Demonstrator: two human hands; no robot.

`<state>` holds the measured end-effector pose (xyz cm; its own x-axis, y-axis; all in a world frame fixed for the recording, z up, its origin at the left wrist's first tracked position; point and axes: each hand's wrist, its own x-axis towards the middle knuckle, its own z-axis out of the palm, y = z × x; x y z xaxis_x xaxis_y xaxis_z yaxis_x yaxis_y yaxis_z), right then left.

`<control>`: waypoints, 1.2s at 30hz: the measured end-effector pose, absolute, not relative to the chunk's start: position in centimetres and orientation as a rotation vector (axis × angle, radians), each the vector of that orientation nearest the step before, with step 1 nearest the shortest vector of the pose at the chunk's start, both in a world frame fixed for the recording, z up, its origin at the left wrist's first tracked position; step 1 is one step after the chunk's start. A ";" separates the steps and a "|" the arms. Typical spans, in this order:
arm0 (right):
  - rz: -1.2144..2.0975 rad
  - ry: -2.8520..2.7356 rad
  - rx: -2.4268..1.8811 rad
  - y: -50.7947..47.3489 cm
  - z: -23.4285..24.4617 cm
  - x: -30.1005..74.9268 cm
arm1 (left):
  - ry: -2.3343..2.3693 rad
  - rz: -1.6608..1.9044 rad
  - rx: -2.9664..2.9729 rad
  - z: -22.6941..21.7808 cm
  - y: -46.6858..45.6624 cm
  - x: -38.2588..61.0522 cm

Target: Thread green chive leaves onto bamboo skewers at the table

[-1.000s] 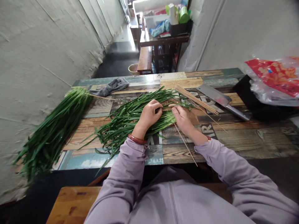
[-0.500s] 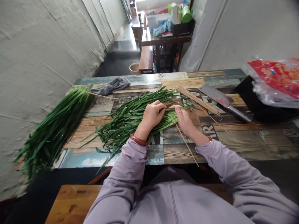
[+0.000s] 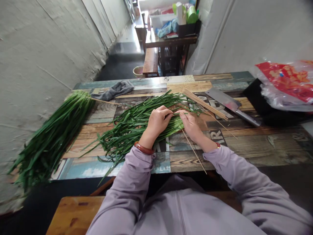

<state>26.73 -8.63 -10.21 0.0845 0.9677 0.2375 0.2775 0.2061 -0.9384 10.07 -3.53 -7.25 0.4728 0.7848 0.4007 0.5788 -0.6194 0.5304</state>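
A loose pile of green chives [image 3: 132, 125] lies across the middle of the patterned wooden table [image 3: 244, 143]. My left hand [image 3: 157, 122] rests on the pile's right end with its fingers curled round a few stalks. My right hand [image 3: 190, 124] meets it fingertip to fingertip, pinching the same stalks. A thin bamboo skewer [image 3: 194, 151] runs from under my right hand toward the table's near edge. Whether the right hand also grips the skewer is hidden.
A second, thicker bundle of chives [image 3: 53, 133] lies at the left edge by the wall. A bunch of skewers [image 3: 204, 103], a cleaver [image 3: 232, 106] and a grey cloth [image 3: 114, 90] lie farther back. Plastic bags [image 3: 286, 85] sit at the right. A bench [image 3: 70, 215] is below.
My hands have stayed on the right end of the chive pile, with the fingertips drawn slightly closer together. The view has shifted a little; nothing else has moved.
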 end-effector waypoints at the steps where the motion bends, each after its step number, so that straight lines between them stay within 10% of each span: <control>1: 0.812 -1.405 -1.276 -8.7 -10.1 26.7 | 1.163 0.927 2.385 -7.3 -3.4 10.0; 36: 0.852 -1.364 -1.202 -8.1 -11.7 26.5 | 1.253 0.920 2.086 -7.5 -3.1 10.0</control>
<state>26.51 -8.14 -11.67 0.0870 0.9633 0.2538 0.1945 0.2335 -0.9527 9.99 -3.07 -7.48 0.3368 0.8992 0.2793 0.5357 -0.4269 0.7286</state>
